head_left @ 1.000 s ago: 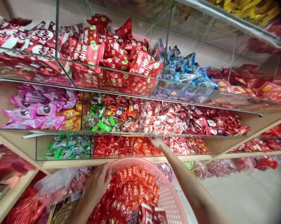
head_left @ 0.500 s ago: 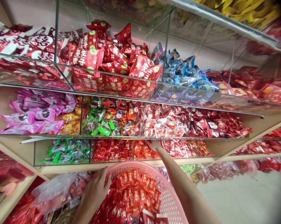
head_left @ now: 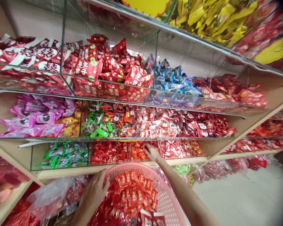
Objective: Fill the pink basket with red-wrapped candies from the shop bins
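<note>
My left hand is closed over the left rim of a pink perforated plastic basket. Inside the basket lie orange-red candy packets, with darker red wrapped sweets on the left and a few red-and-white packets at the bottom. My right hand is at the lowest shelf, over the front of a compartment of small orange-red candies. Its fingers look a little apart, and I see nothing held in them.
Clear dividers split the shelves. Green-wrapped sweets and red sweets lie left of my right hand, red-and-white ones to its right. Higher up are large red packets, blue packets and yellow ones. Plastic bags sit below.
My right hand shows more fully above the candies, with its fingers now visible. The view has shifted slightly, bringing more of the top shelf into sight. My left hand stays on the basket.
</note>
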`<state>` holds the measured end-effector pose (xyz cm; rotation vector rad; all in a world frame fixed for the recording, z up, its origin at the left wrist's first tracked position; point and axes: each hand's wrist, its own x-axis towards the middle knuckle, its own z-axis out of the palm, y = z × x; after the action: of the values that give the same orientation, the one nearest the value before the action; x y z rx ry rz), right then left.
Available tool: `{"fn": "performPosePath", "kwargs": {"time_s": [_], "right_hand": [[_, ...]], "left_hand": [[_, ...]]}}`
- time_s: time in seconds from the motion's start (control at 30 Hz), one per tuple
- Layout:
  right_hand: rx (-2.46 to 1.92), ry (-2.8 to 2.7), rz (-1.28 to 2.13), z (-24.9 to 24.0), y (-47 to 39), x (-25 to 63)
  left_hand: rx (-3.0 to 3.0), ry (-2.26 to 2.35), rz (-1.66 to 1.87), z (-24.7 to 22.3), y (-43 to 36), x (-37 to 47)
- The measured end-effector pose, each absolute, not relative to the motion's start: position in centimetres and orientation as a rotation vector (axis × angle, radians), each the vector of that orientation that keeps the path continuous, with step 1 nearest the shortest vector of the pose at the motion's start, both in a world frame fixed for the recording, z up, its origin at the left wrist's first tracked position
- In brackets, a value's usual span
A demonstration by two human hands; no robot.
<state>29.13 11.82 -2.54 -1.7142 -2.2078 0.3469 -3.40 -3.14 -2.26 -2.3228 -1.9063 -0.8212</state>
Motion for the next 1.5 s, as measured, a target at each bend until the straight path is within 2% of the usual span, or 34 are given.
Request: {"fn": "performPosePath", "kwargs": {"time_s": [0.53, 1.0, 1.5], "right_hand": [[-1.539, -2.268, 0.343, -1.2, 9.0, 27.5], [-1.744, -2.259, 0.248, 0.3, 11.7, 24.7], [-1.859, -2.197, 0.299, -0.9, 12.4, 24.2]], "left_hand": [[-2.326, -1.875, -0.83, -2.6, -3.1, -3.6], [-2.323, -1.949, -0.829, -2.3, -3.2, -3.3], [-2.333, -1.951, -0.853, -2.2, -3.4, -3.3]]}}
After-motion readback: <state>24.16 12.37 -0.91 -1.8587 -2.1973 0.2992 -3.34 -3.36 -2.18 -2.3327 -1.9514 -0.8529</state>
